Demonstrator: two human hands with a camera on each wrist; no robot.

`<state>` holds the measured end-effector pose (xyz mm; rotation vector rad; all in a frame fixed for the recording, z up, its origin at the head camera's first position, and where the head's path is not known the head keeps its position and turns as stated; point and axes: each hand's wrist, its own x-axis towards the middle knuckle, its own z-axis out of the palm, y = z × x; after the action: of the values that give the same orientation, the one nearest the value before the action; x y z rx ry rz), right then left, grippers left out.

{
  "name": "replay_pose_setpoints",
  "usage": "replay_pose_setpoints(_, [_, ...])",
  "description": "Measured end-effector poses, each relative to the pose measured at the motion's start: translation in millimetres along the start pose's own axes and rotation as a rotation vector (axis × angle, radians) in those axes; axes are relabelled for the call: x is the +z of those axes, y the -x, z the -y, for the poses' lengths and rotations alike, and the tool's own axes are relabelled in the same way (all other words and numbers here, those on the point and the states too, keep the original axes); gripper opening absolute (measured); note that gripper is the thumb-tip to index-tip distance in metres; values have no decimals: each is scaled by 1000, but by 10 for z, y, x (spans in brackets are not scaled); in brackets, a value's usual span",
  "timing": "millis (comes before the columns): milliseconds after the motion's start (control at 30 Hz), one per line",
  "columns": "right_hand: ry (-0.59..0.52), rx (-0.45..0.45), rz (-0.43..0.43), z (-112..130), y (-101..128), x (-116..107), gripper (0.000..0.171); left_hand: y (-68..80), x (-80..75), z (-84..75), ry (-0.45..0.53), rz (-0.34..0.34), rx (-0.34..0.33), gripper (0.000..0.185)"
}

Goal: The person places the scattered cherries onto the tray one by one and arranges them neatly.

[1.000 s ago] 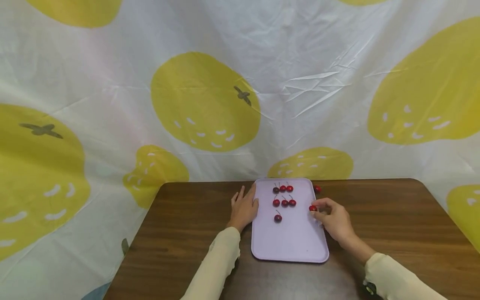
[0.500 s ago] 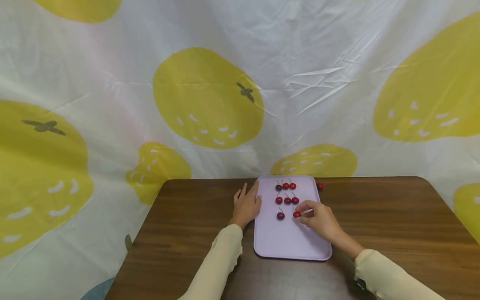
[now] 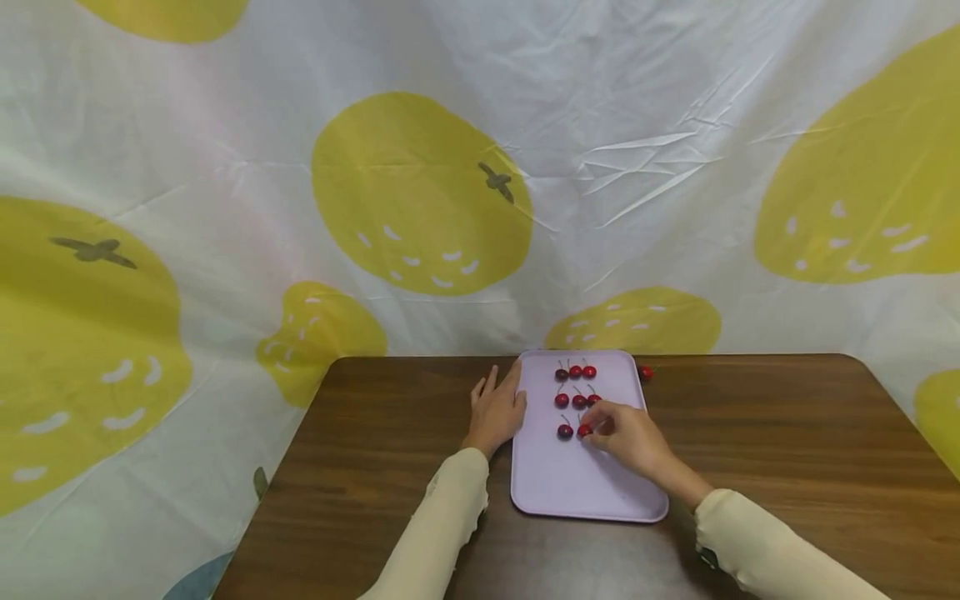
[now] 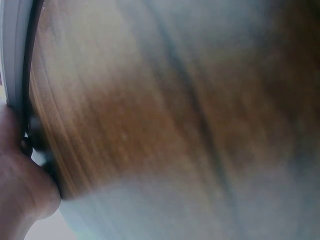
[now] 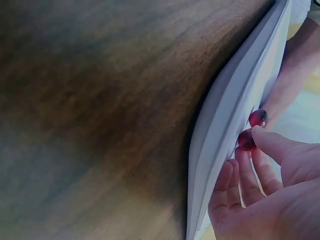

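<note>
My right hand [image 3: 628, 437] pinches a red cherry [image 3: 584, 431] low over the pale lilac tray [image 3: 562, 492]. In the right wrist view the thumb and fingertips are on that cherry [image 5: 246, 140]. Just left of it is a darker cherry [image 3: 565, 432] with its stem up. Two rows of cherries lie farther back on the tray: a middle row [image 3: 562, 401] and a back row [image 3: 576, 372]. My left hand [image 3: 495, 414] rests along the tray's left edge with its fingers extended. In the left wrist view only part of that hand [image 4: 25, 192] shows, beside the rim.
Another red cherry [image 3: 645, 372] lies on the wooden table [image 3: 780, 433], off the tray's far right corner. Behind the table hangs a white cloth [image 3: 600, 108] printed with yellow fruit.
The right hand has carried its cherry leftward from the tray's right edge to beside the dark cherry in the front row. The left hand stays at the tray's edge.
</note>
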<state>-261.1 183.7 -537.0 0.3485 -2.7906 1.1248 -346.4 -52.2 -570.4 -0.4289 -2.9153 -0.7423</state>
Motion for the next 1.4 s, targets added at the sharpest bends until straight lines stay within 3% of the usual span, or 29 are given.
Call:
replay_pose_setpoints(433, [16,1,5,-32,-33,35,17,4,9,0,-29,-16,12,58])
replay_pose_setpoints(733, [-39,-8,-4,34,9,-21,26,4,29,72,-34,-36,29,58])
replay_pose_setpoints(900, [-71,12,-71,27,67,-153,25,37,1,71,-40,-13,17,58])
replay_pose_setpoints(1067, [-53,61,-226,-108,30,-347,21,17,10,85,-13,-14,13,58])
replay_pose_setpoints(1133, [-102,116,-255,-201,-8,-436,25,0,20,96,-7,-13,11,59])
replay_pose_setpoints(1300, [-392,291,-240,-445,-107,-587,39,-30,47,128,4,4,-2,60])
replay_pose_setpoints(1400, [-497,361,-251,-564,-142,-596,44,-29,51,128,6,12,-5,60])
